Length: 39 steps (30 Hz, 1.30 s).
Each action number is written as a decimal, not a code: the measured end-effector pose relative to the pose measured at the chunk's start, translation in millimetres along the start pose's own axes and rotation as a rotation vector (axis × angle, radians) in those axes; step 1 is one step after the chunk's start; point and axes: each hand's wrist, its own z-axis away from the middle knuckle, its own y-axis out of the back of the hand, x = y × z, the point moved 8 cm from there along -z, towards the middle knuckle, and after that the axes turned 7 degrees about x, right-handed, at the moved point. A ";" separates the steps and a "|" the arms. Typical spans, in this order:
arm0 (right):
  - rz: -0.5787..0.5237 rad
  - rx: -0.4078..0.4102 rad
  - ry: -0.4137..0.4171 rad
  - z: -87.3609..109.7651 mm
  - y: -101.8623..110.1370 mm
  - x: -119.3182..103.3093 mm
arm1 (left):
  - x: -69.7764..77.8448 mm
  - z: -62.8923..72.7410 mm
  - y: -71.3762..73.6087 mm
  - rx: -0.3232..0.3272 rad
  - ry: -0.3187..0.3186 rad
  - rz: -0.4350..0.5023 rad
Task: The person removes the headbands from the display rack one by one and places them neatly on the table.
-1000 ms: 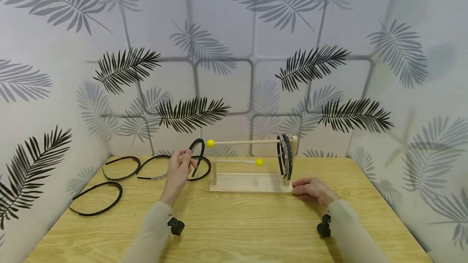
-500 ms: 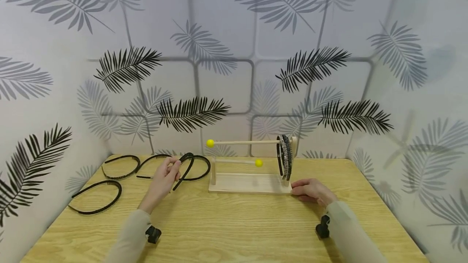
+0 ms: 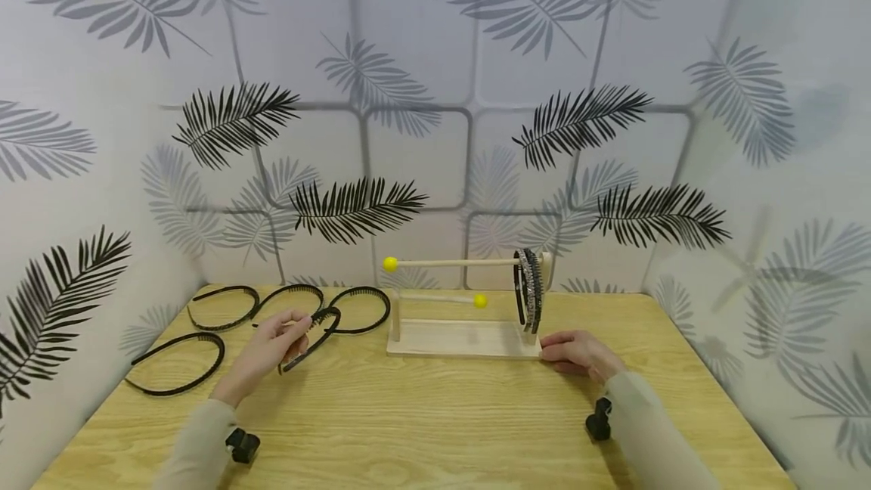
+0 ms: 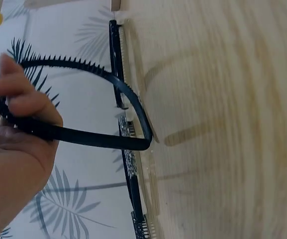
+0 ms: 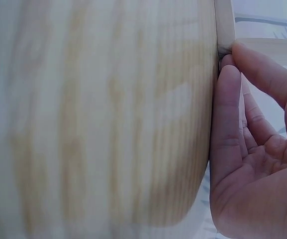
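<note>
One curved toothed plastic headband [image 3: 308,339], left hand [image 3: 261,350] pinching

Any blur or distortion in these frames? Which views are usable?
Head view: sharp, evenly lit, wide-angle bending at the edges; left hand and headband clear. Left wrist view: headband sharp, table grain soft. Right wrist view: table heavily blurred, right hand fairly crisp.
</note>
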 end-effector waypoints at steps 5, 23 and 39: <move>-0.014 -0.012 -0.010 0.9 -1.7 0.7 | -5.1 2.3 5.5 -0.088 0.046 0.001; 0.003 -0.006 -0.023 2.5 0.6 -3.8 | -34.6 3.6 25.8 -0.140 0.073 -0.252; 0.005 -0.003 0.005 1.0 0.6 -1.4 | -48.6 -3.0 13.6 -0.297 0.160 -0.322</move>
